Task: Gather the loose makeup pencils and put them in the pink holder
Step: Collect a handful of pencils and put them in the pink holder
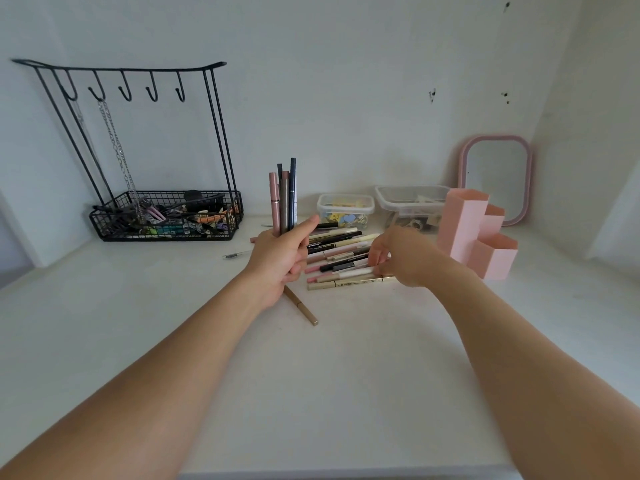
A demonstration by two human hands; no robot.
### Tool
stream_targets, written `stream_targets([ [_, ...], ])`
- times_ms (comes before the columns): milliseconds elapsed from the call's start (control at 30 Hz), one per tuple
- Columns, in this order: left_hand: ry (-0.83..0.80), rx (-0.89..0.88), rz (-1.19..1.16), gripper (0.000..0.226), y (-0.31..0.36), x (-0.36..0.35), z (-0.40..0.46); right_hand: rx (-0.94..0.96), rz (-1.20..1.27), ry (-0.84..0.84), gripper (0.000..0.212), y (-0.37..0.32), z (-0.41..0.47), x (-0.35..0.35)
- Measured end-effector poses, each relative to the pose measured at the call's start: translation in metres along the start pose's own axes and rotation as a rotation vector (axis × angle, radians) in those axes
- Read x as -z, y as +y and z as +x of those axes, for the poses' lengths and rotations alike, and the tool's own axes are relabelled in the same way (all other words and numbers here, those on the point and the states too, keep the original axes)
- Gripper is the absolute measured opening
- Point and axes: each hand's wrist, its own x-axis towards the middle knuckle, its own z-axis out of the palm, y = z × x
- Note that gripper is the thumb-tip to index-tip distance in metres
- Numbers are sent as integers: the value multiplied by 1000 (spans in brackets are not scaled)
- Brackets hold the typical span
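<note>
Head view: pencil print is too small to read; left hand (pixel 280 258) grips upright pencils (pixel 284 199), right hand (pixel 398 256) pinches loose pencils (pixel 341 258) on the desk (pixel 346 375) beside the pink holder (pixel 474 233)

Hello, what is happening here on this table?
A person is collecting makeup pencils. The left hand holds a bunch of pencils upright, and the right hand reaches into the loose pencils lying on the white table. The pink holder stands just right of them; nothing shows above its rims.
</note>
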Motion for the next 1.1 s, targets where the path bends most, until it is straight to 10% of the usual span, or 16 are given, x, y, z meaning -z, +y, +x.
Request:
stream_targets([
  [200, 22, -43, -53, 42, 1, -1, -3, 20, 503, 153, 4, -5, 0, 12],
  [367, -93, -48, -70, 47, 1, -9, -8, 141, 1075, -49, 7, -27, -11, 13],
  [1100, -112, -179, 260, 24, -11, -16, -8, 102, 1199, 5, 7, -49, -15, -5],
])
